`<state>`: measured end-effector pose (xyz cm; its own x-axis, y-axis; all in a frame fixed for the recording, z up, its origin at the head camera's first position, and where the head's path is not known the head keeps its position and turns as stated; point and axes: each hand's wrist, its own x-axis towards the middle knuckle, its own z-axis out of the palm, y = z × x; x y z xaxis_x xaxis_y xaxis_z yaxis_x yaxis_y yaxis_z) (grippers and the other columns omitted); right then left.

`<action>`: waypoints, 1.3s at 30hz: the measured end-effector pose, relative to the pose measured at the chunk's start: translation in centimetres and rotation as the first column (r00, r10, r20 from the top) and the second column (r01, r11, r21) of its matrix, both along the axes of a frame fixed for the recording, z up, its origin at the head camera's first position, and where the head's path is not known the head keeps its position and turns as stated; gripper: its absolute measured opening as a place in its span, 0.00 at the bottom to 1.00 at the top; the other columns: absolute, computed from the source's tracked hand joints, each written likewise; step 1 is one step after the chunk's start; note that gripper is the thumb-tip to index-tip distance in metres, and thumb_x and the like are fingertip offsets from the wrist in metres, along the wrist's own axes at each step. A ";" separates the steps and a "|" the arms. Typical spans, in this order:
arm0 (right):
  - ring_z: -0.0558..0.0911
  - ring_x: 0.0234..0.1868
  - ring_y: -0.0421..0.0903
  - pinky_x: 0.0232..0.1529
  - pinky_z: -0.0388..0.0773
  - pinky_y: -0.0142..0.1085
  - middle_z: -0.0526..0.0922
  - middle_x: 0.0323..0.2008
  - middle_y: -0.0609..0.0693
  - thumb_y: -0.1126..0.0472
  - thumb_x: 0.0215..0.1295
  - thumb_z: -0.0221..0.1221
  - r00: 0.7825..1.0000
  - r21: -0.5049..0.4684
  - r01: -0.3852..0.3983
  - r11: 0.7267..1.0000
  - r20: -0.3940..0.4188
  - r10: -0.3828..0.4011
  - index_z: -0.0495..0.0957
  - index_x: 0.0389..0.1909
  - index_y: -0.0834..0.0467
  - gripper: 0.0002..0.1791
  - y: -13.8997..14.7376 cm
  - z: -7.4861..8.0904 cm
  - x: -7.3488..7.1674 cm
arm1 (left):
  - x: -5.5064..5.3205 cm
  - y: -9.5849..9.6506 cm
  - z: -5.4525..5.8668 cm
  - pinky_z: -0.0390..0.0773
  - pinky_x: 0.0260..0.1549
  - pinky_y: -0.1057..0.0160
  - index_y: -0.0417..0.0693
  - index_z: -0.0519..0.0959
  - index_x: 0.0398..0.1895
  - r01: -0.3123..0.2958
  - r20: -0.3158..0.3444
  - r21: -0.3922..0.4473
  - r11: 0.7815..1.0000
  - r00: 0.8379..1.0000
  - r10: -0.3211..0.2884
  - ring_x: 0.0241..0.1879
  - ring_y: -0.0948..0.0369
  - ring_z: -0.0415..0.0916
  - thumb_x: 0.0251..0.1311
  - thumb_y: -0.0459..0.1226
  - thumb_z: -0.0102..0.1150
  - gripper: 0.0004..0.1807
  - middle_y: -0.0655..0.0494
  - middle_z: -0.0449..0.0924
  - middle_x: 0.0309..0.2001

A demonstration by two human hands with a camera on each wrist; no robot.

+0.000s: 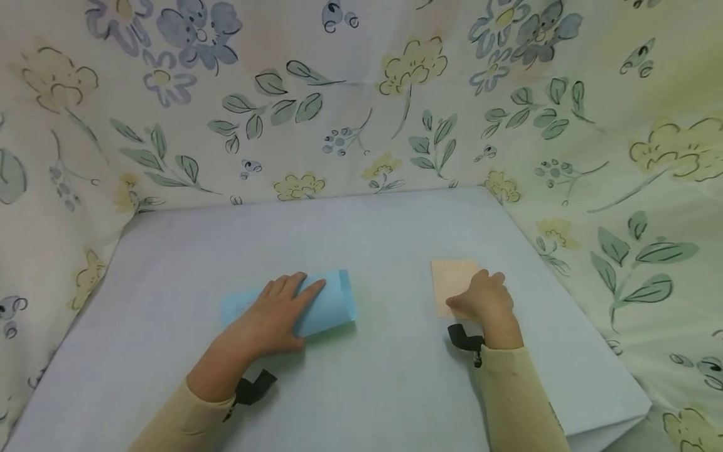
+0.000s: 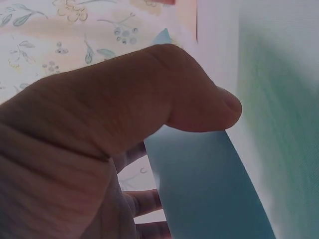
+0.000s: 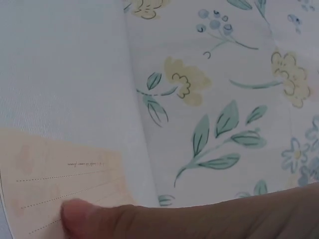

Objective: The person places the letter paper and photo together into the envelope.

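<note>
A light blue paper envelope (image 1: 333,307) lies left of centre on the table, its right end bulging slightly. My left hand (image 1: 271,317) grips it, fingers across the top and thumb at the near long edge. In the left wrist view the bent thumb (image 2: 199,104) overlaps the blue paper (image 2: 204,179), with fingertips partly hidden behind. To the right, my right hand (image 1: 488,301) pinches a peach card (image 1: 449,279) at its right side. The right wrist view shows the thumb (image 3: 94,219) on the card's face (image 3: 60,169), which bears dotted lines and small print.
Both objects are on a white-covered table (image 1: 384,232). Floral cloth (image 1: 361,113) hangs behind it and along both sides. The table's right edge runs past my right forearm. Black straps or mounts (image 1: 465,339) sit at both wrists.
</note>
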<state>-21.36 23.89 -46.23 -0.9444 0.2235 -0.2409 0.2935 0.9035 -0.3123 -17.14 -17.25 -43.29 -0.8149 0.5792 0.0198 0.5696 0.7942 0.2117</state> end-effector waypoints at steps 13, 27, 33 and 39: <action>0.81 0.54 0.62 0.52 0.79 0.53 0.73 0.64 0.71 0.60 0.69 0.63 0.995 -0.479 -0.099 0.872 -0.065 0.077 0.59 0.75 0.69 0.39 -0.5 1.2 -0.5 | -0.1 0.1 -0.3 0.59 0.66 0.32 0.45 0.59 0.79 -0.009 0.012 0.007 1.000 1.000 0.009 0.69 0.36 0.59 0.45 0.40 0.79 0.56 0.35 0.59 0.71; 0.83 0.31 0.51 0.30 0.81 0.39 0.86 0.36 0.58 0.63 0.77 0.55 0.955 -0.768 -0.251 0.590 -0.098 0.279 0.64 0.70 0.71 0.27 -0.9 1.2 -0.5 | -0.4 0.1 -0.5 0.60 0.66 0.33 0.45 0.60 0.79 -0.003 -0.006 0.001 1.000 1.000 0.003 0.68 0.36 0.59 0.45 0.41 0.78 0.56 0.35 0.59 0.71; 0.85 0.30 0.48 0.30 0.82 0.39 0.87 0.35 0.59 0.63 0.69 0.65 0.942 -0.826 -0.250 0.506 -0.086 0.324 0.71 0.60 0.70 0.24 -1.3 1.4 -0.4 | -0.5 0.1 -0.7 0.60 0.66 0.34 0.47 0.59 0.79 -0.004 -0.003 -0.001 1.000 1.000 0.004 0.68 0.37 0.59 0.45 0.41 0.78 0.56 0.36 0.59 0.72; 0.83 0.25 0.47 0.25 0.79 0.37 0.86 0.30 0.57 0.59 0.65 0.69 0.943 -0.802 -0.255 0.540 -0.083 0.322 0.77 0.48 0.70 0.20 -2.0 1.5 -0.4 | -0.5 0.2 -0.7 0.59 0.67 0.35 0.48 0.59 0.80 0.010 -0.009 0.005 1.000 1.000 -0.010 0.69 0.39 0.58 0.45 0.41 0.78 0.56 0.37 0.58 0.73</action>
<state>-21.80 21.91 -44.71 -0.8960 -0.3712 -0.2437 0.1132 0.3396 -0.9337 -17.61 -17.00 -44.00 -0.8090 0.5871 0.0298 0.5793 0.7876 0.2101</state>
